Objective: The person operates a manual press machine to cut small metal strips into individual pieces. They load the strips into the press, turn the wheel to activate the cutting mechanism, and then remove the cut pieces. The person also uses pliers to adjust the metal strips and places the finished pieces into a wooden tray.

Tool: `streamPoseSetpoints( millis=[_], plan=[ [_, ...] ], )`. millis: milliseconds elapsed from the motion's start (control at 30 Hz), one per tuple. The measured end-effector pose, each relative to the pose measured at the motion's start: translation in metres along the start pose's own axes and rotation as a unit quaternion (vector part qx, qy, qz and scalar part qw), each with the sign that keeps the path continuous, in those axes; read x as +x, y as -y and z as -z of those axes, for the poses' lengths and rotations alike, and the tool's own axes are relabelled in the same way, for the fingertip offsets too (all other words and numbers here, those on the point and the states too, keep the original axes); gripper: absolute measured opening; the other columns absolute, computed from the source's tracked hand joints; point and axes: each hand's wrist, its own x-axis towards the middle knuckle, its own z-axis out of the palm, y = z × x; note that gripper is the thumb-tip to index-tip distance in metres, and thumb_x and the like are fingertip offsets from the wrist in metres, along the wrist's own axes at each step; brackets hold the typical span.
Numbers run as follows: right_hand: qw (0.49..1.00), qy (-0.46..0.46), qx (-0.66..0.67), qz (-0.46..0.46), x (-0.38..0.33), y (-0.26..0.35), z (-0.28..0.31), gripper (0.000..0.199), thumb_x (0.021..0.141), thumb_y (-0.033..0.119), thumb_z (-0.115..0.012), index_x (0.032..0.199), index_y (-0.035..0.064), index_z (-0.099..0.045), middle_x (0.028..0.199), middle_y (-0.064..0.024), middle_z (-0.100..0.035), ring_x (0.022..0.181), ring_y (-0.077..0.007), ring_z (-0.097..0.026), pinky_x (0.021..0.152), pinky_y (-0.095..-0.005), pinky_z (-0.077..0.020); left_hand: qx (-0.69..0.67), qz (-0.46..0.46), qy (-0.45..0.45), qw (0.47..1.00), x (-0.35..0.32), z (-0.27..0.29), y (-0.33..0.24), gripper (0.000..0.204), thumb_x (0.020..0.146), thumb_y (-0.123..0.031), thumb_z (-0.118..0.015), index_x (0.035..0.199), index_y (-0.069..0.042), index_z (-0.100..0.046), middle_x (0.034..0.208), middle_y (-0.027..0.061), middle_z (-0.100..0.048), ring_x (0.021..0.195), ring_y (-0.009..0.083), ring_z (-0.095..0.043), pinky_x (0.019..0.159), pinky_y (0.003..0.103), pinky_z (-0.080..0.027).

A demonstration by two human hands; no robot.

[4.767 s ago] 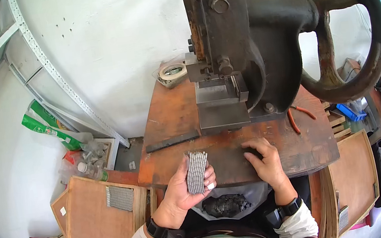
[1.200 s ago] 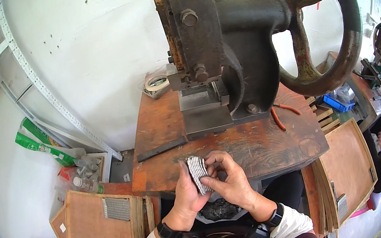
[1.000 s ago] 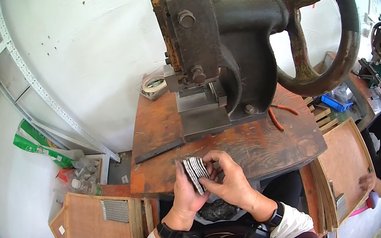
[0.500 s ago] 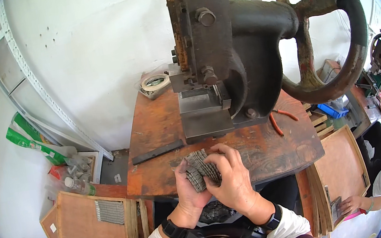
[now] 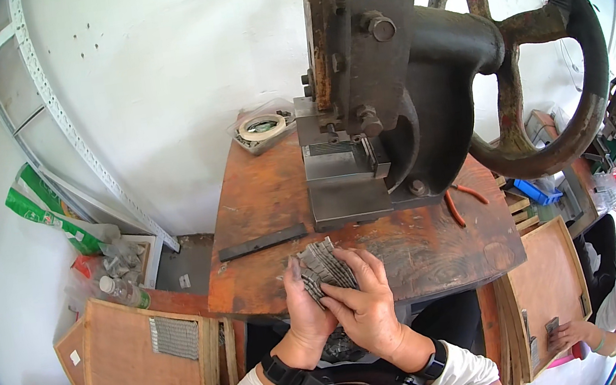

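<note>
Grey metal strips (image 5: pixel 323 263), one bundle: cupped in left hand (image 5: pixel 307 312), pinched by fingers (image 5: pixel 367 269) of right hand (image 5: pixel 373 312), presumably to keep them together.

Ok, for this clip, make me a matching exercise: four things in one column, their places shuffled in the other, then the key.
Things:
1. Red-handled pliers
2. Tape roll
3. Ribbed grey metal pieces
4. Flat dark bar

Places:
A. On the tabletop, left of the press
B. Held between the left hand and right hand
C. On the tabletop, right of the press
D. In a clear container at the tabletop's back left

Right pairs: 1-C, 2-D, 3-B, 4-A
</note>
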Motion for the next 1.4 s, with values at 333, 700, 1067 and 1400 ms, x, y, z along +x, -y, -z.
streamPoseSetpoints(
  millis=[333, 700, 1067, 1400],
  plan=[
    [1.0, -0.008, -0.002, -0.006, 0.008, -0.004, 0.01, 0.023, 0.069, 0.005, -0.075, 0.092, 0.0038, -0.072, 0.123, -0.0164, -0.056, 0.113, -0.0361, -0.049, 0.094, -0.0445, -0.0425, -0.048, 0.014, 0.053, 0.997, -0.001, -0.005, -0.002, 0.06, 0.096, -0.053, -0.035, 0.124, -0.003, -0.053, 0.119, 0.0128, -0.061, 0.109, 0.0272, -0.059, 0.099, 0.041, -0.045],
    [0.989, 0.014, 0.009, -0.149, 0.014, -0.022, 0.01, 0.025, 0.066, 0.016, -0.081, 0.085, 0.0041, -0.069, 0.105, -0.0097, -0.055, 0.1, -0.0298, -0.052, 0.085, -0.0383, -0.0461, 0.026, 0.032, 0.058, 0.997, 0.002, -0.008, 0.007, 0.075, 0.09, -0.064, -0.039, 0.133, -0.003, -0.048, 0.133, 0.0144, -0.053, 0.124, 0.0293, -0.049, 0.107, 0.044, -0.036],
    [0.995, -0.02, 0.005, -0.1, 0.013, -0.018, 0.003, 0.027, 0.07, 0.016, -0.078, 0.093, 0.0065, -0.07, 0.113, -0.0134, -0.053, 0.108, -0.0338, -0.048, 0.091, -0.0413, -0.0421, -0.072, 0.083, 0.048, 0.993, 0.003, -0.005, -0.002, 0.077, 0.09, -0.066, -0.035, 0.133, -0.004, -0.048, 0.133, 0.0146, -0.053, 0.122, 0.0297, -0.05, 0.107, 0.044, -0.036],
    [0.999, 0.035, -0.037, 0.01, -0.002, -0.005, -0.002, 0.031, 0.068, 0.013, -0.077, 0.097, 0.0067, -0.073, 0.136, -0.0161, -0.047, 0.126, -0.0413, -0.037, 0.1, -0.0501, -0.034, 0.0, 0.024, 0.014, 1.0, 0.002, -0.013, -0.003, 0.079, 0.093, -0.067, -0.023, 0.132, -0.003, -0.05, 0.129, 0.0152, -0.056, 0.118, 0.0315, -0.053, 0.103, 0.044, -0.041]
  ],
)
